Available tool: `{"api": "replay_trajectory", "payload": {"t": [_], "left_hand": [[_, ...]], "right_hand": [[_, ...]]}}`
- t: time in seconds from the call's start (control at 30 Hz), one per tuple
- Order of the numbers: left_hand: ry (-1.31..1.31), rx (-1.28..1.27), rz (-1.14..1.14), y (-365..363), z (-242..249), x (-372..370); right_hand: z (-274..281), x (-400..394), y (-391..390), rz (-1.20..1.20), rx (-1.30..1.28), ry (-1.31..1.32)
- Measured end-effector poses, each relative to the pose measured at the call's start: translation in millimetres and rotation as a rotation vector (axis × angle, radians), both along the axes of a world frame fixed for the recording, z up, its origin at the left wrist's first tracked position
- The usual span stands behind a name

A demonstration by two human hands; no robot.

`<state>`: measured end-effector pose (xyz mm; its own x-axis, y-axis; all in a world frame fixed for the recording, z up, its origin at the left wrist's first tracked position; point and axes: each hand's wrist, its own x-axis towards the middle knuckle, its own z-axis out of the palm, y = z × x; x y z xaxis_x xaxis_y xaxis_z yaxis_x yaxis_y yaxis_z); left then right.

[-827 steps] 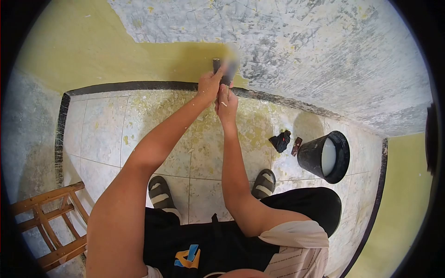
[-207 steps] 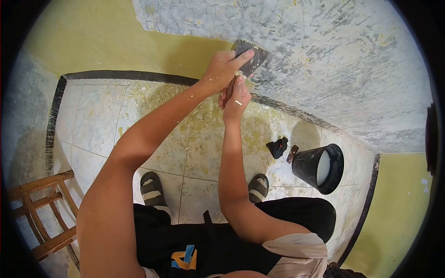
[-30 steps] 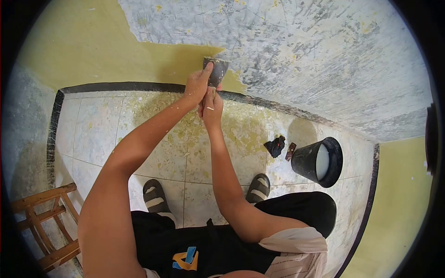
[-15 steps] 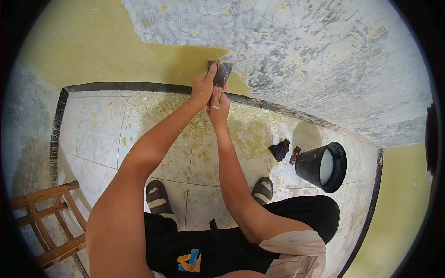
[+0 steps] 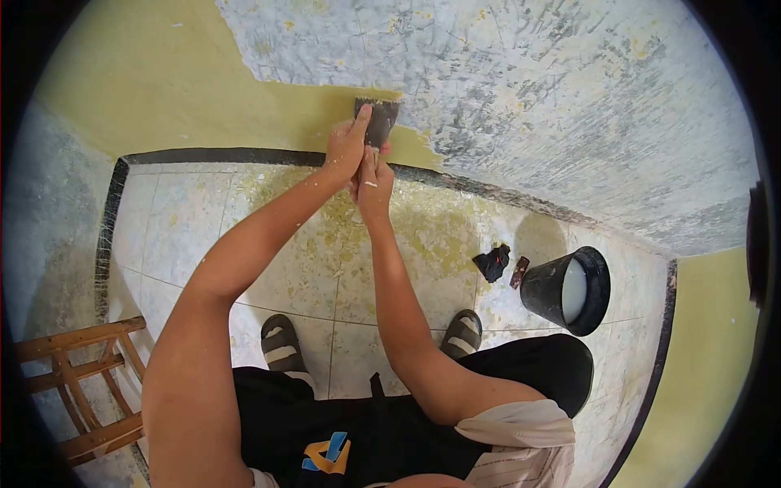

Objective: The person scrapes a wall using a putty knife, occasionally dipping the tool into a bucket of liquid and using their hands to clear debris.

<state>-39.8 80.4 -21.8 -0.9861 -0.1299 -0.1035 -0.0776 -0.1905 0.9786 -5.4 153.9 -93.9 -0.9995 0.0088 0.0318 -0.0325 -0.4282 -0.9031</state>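
A wide-bladed paint scraper (image 5: 381, 124) lies with its edge against the wall (image 5: 301, 114), at the border between yellow paint and bared grey-white plaster. My left hand (image 5: 346, 150) is closed on it, thumb stretched along the blade. Lower down, my right hand (image 5: 375, 189) wraps the handle, most of which the fingers hide. Curled bits of yellow paint sit along the blade's edge. White dust and specks cling to both hands.
Paint flakes (image 5: 423, 236) litter the tiled floor below the wall. On the right stand a black bucket (image 5: 543, 290) of whitish liquid, a dark crumpled cloth (image 5: 492, 263) and a small brown block (image 5: 519, 272). A wooden frame (image 5: 77, 370) is at left.
Both hands have pushed the scraper a little up and to the left along the wall. Yellow paint bits now gather at its edge. The view has shifted slightly.
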Motion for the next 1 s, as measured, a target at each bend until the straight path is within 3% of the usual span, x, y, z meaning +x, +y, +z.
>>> {"api": "replay_trajectory", "payload": {"t": [0.23,0.43,0.63,0.77,0.8,0.87,0.97,1.0], "left_hand": [[-0.147,0.103,0.041,-2.6,-17.1,5.1],[0.03,0.033,0.131,1.0,-20.1,0.7],[-0.008,0.095,0.196,-4.6,-44.1,-20.5],[0.019,0.159,0.201,-2.6,15.0,-17.6],[0.024,0.177,0.204,-4.9,31.5,-21.1],[0.037,0.205,0.198,-6.7,42.1,-20.7],[0.007,0.107,0.176,-6.0,45.4,-14.0],[0.016,0.105,0.173,-4.3,40.2,-11.4]], "right_hand": [[-22.1,-1.7,10.1,0.0,0.246,0.019],[-23.5,-5.1,1.5,-0.017,0.172,-0.008],[-20.7,-13.4,7.3,0.028,0.294,0.005],[1.9,-35.1,3.2,-0.136,0.447,0.181],[31.9,-36.0,5.7,-0.037,0.405,0.181],[46.8,-34.7,9.3,0.054,0.371,0.188],[37.9,-31.1,-3.0,0.001,0.339,0.199],[34.1,-24.8,-6.1,-0.006,0.216,0.187]]}}
